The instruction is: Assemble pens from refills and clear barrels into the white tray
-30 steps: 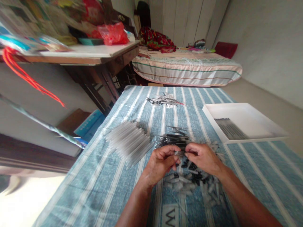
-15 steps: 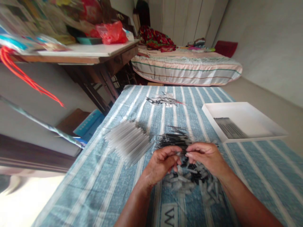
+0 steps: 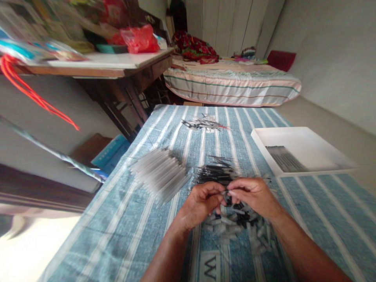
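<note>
My left hand (image 3: 205, 201) and my right hand (image 3: 252, 194) meet fingertip to fingertip over the middle of the table. Both are closed in a pinch around something small between them, too small and blurred to name. Just beyond the fingers lies a heap of thin black sticks, like pen refills (image 3: 214, 172). Under and in front of the hands are loose small black parts (image 3: 245, 217) and short translucent grey caps or tubes (image 3: 225, 227), partly hidden. Left of my left hand lies a stack of long translucent tubes, like pen barrels (image 3: 160, 174).
A white open tray (image 3: 323, 143) at the right holds a row of dark-filled pens (image 3: 284, 158). Thin black and grey pieces (image 3: 202, 124) lie at the striped tablecloth's (image 3: 117, 219) far end. A desk (image 3: 123, 68) stands left, a bed (image 3: 232, 84) behind.
My right hand has moved slightly left, so its fingertips now meet those of my left hand. The piles and tray stay in place.
</note>
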Tool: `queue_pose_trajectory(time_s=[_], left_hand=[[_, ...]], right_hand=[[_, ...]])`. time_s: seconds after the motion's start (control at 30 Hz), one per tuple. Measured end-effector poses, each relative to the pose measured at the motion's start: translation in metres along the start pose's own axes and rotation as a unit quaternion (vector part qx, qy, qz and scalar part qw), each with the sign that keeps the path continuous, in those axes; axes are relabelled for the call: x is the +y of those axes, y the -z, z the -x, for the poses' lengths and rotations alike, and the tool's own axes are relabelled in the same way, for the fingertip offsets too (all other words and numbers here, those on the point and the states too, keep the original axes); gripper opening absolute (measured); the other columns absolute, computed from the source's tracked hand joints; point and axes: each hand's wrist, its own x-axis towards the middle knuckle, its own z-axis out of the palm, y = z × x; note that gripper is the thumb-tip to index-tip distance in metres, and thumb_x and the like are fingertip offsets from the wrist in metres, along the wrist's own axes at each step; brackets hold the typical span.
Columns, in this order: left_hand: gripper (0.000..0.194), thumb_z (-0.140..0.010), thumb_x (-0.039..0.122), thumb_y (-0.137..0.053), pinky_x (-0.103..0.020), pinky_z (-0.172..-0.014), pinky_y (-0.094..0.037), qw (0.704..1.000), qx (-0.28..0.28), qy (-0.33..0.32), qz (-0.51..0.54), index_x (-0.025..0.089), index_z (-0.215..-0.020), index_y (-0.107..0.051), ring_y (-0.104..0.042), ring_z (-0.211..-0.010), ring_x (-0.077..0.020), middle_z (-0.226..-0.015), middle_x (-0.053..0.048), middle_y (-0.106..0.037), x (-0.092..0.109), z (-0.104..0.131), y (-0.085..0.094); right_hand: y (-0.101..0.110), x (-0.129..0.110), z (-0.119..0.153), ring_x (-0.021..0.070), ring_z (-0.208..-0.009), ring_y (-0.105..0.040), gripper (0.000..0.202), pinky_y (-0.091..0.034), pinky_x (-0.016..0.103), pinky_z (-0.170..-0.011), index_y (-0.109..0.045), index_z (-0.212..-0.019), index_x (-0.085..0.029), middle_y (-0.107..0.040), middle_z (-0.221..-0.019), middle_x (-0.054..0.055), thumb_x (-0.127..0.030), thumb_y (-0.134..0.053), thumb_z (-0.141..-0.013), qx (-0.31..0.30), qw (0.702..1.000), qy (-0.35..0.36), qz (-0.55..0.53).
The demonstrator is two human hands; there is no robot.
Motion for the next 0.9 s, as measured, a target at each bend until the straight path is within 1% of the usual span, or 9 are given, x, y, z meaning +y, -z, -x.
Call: queue_pose_trajectory(time_s=[0.1,0.23,0.37,0.6,0.9], left_hand=[[0.015,-0.073,0.017,-0.06,-0.017,-0.042,-0.029,1.0,-0.006,0.001,-0.006,0.013,-0.088,-0.062,-0.054,-0.049,-0.0074,-0.068,0.0,-0.064,-0.0006,0.0003,0.0005],[0.015,-0.074,0.017,-0.059,-0.019,-0.046,-0.034,1.0,-0.014,-0.001,-0.017,0.013,-0.088,-0.062,-0.055,-0.05,-0.0079,-0.069,-0.001,-0.065,-0.0009,0.0003,0.0012],[0.013,-0.074,0.015,-0.057,-0.019,-0.048,-0.037,0.999,-0.015,-0.003,-0.029,0.013,-0.087,-0.062,-0.055,-0.05,-0.0077,-0.069,0.0,-0.065,-0.0004,0.0001,0.0012],[0.014,-0.074,0.014,-0.056,-0.019,-0.048,-0.038,0.999,-0.017,-0.011,-0.025,0.013,-0.086,-0.063,-0.054,-0.049,-0.0073,-0.068,0.0,-0.064,-0.0003,0.0003,0.0007],[0.012,-0.074,0.013,-0.056,-0.019,-0.051,-0.04,0.999,-0.029,-0.008,-0.041,0.014,-0.082,-0.065,-0.052,-0.052,-0.0072,-0.069,0.001,-0.063,-0.0017,0.0001,0.0024]], right_hand=[[0.001,0.0003,0.0001,0.0112,-0.05,-0.06,0.015,-0.049,0.021,-0.05,-0.068,-0.08,-0.014,-0.064,-0.056,0.001,-0.027,-0.065,-0.075,-0.008,1.0,0.009,0.017],[0.002,-0.0026,0.001,0.0108,-0.05,-0.06,0.012,-0.048,0.02,-0.05,-0.068,-0.078,-0.014,-0.064,-0.058,0.0,-0.025,-0.063,-0.077,-0.019,0.999,0.026,0.041],[0.0013,-0.0037,0.0015,0.011,-0.05,-0.06,0.01,-0.047,0.02,-0.05,-0.067,-0.078,-0.014,-0.063,-0.058,0.0,-0.023,-0.062,-0.077,-0.021,0.998,0.026,0.047],[0.0006,-0.0039,0.0026,0.0103,-0.052,-0.06,0.009,-0.047,0.019,-0.05,-0.066,-0.078,-0.014,-0.063,-0.063,0.001,-0.021,-0.061,-0.078,-0.022,0.997,0.051,0.056],[0.0,-0.0088,0.0025,0.0086,-0.054,-0.058,0.01,-0.044,0.018,-0.052,-0.066,-0.078,-0.014,-0.062,-0.067,0.001,-0.018,-0.057,-0.081,-0.041,0.99,0.091,0.104]])
